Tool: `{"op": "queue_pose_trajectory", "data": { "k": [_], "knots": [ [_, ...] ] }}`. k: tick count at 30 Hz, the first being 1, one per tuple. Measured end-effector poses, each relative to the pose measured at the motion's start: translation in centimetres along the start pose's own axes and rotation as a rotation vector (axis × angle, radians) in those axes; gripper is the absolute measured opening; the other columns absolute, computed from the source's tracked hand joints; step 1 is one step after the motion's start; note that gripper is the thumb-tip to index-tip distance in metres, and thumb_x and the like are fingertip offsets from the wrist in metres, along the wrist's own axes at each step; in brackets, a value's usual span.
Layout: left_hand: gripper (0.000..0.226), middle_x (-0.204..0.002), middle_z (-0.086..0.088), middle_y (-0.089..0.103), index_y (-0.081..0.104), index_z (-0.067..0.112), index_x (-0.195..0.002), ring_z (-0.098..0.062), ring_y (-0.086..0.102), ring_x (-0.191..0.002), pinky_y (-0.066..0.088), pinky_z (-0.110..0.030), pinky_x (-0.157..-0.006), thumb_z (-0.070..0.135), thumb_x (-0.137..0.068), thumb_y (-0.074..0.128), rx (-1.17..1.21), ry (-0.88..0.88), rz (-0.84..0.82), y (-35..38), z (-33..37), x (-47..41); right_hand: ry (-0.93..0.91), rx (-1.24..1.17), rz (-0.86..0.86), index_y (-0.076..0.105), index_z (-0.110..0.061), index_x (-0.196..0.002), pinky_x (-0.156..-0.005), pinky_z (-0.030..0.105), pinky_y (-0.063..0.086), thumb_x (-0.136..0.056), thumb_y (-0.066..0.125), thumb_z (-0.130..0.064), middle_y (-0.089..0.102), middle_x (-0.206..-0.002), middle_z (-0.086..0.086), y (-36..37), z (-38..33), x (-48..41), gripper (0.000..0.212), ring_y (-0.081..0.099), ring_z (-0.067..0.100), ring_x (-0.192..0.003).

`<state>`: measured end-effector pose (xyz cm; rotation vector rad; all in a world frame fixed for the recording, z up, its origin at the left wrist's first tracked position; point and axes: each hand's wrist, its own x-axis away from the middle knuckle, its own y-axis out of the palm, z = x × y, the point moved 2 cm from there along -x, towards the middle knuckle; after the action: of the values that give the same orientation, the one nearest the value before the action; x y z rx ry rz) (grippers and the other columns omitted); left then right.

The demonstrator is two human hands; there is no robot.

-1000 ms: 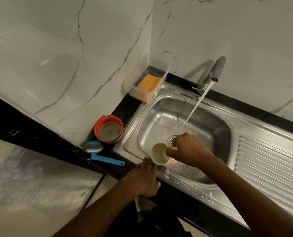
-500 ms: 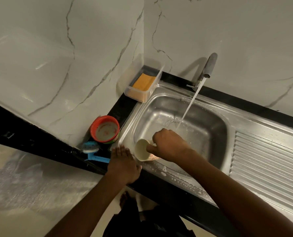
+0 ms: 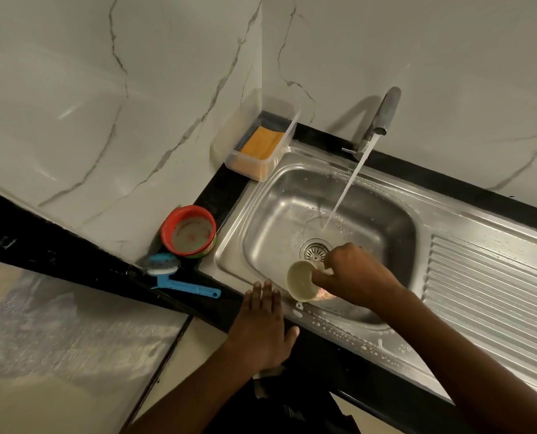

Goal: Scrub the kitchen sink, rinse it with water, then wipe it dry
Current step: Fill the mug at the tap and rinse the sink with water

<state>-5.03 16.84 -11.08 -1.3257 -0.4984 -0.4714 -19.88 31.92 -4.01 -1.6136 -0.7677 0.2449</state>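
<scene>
Counter (image 3: 226, 195) is black, runs along the marble wall, and the steel sink (image 3: 395, 214) is set into it with its ribbed drainboard (image 3: 492, 296) going off to my right. The basin is wet all over, with white suds or droplets dotted along the near rim and a little along the far rim, so I judge scrubbing is done or nearly done and I'm in the rinse step. Wipe dry hasn't started; I see no cloth in either hand.

Tap (image 3: 383, 117) at the back edge is running, and the stream lands on the basin floor just behind the drain strainer (image 3: 314, 250).

My right hand (image 3: 359, 274) is over the near part of the basin, fingers closed round a cream cup (image 3: 301, 280) tipped on its side, mouth facing left. Looks like I'm using it to throw water on the sink walls, but that's a guess. I can't tell if there's water in it now.

My left hand (image 3: 262, 327) is flat, fingers apart, holding nothing, resting on the near counter edge just left of the sink's near-left corner.

Off the sink's left side: a clear tub (image 3: 279, 151) with an orange sponge (image 3: 262, 142) in the back corner, and a red dish soap tub (image 3: 187, 230) against the wall. A blue scrub brush (image 3: 179, 281) lies at the near counter edge, put down, which fits scrubbing being over.

Left to do: rinse the suds off the near rim, shut the tap, dry.
</scene>
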Motion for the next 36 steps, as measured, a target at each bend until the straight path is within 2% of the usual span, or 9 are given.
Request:
{"op": "queue_pose_trajectory", "data": {
  "k": [5,11,15,19,23,26,31,36],
  "knots": [
    [0.088,-0.172,-0.015,-0.017,-0.009,0.010,-0.164,-0.029,-0.019,-0.159,-0.005,-0.044,-0.130,0.064,-0.103,0.027,0.078,0.064,0.089,1.1,-0.7,-0.3,-0.020,0.047,-0.002,0.059,-0.018,-0.070,-0.055,0.031,0.040,-0.093,0.055,-0.057,0.057,-0.070,0.000,0.0,-0.6,0.4,0.046,0.057,0.018,-0.062],
    [0.100,-0.173,-0.016,-0.013,-0.002,0.010,-0.165,-0.030,-0.015,-0.160,-0.008,-0.043,-0.128,0.072,-0.087,-0.002,-0.001,0.009,0.159,1.2,-2.6,-1.5,-0.090,0.036,-0.009,0.057,-0.019,-0.072,-0.062,0.033,0.048,-0.093,0.052,-0.058,0.054,-0.073,0.000,0.4,-1.7,0.8,0.044,0.054,0.018,-0.065],
    [0.091,-0.173,-0.015,-0.013,-0.005,0.011,-0.165,-0.032,-0.019,-0.159,-0.009,-0.050,-0.129,0.071,-0.097,0.010,-0.056,0.083,0.143,1.7,-1.2,-0.9,-0.081,0.050,-0.033,0.065,-0.017,-0.077,-0.064,0.034,0.050,-0.093,0.052,-0.057,0.063,-0.082,0.002,0.4,-0.2,2.4,0.045,0.059,0.019,-0.071],
    [0.090,-0.169,-0.011,-0.026,-0.015,0.013,-0.163,-0.028,-0.031,-0.155,-0.010,-0.052,-0.129,0.072,-0.101,0.014,-0.069,0.176,0.107,2.4,1.1,-0.3,0.000,0.020,-0.006,0.072,-0.014,-0.092,-0.070,0.038,0.056,-0.095,0.055,-0.058,0.066,-0.094,0.002,-0.1,2.4,4.2,0.047,0.063,0.018,-0.075],
    [0.087,-0.167,-0.001,-0.034,-0.023,0.020,-0.161,-0.018,-0.037,-0.152,-0.008,-0.049,-0.129,0.072,-0.101,0.012,-0.043,0.288,0.054,2.9,2.7,-0.4,0.093,-0.021,0.042,0.074,-0.012,-0.092,-0.066,0.039,0.058,-0.095,0.057,-0.055,0.065,-0.091,0.001,-0.6,4.3,5.7,0.047,0.064,0.017,-0.069],
    [0.086,-0.167,-0.001,-0.034,-0.020,0.019,-0.162,-0.018,-0.035,-0.153,-0.005,-0.046,-0.130,0.070,-0.102,0.014,-0.020,0.243,0.084,2.8,2.5,-0.2,0.120,-0.029,0.060,0.074,-0.013,-0.085,-0.063,0.039,0.057,-0.092,0.056,-0.055,0.063,-0.086,0.000,-0.7,4.9,6.1,0.047,0.061,0.015,-0.065],
    [0.090,-0.169,-0.010,-0.029,-0.021,0.014,-0.162,-0.026,-0.030,-0.155,-0.009,-0.044,-0.129,0.070,-0.101,0.015,-0.051,0.039,0.144,3.1,1.0,0.6,0.031,0.000,0.066,0.072,-0.015,-0.085,-0.064,0.037,0.055,-0.093,0.052,-0.057,0.063,-0.087,0.000,-0.7,3.4,6.3,0.047,0.062,0.018,-0.068],
    [0.093,-0.168,-0.009,-0.031,-0.021,0.012,-0.161,-0.025,-0.031,-0.155,-0.007,-0.046,-0.130,0.073,-0.099,0.013,-0.063,0.111,0.120,3.5,2.4,0.6,-0.003,0.078,0.055,0.071,-0.016,-0.090,-0.067,0.036,0.054,-0.093,0.046,-0.060,0.065,-0.092,0.002,-0.3,2.4,7.1,0.051,0.063,0.022,-0.074]
  ]
}}
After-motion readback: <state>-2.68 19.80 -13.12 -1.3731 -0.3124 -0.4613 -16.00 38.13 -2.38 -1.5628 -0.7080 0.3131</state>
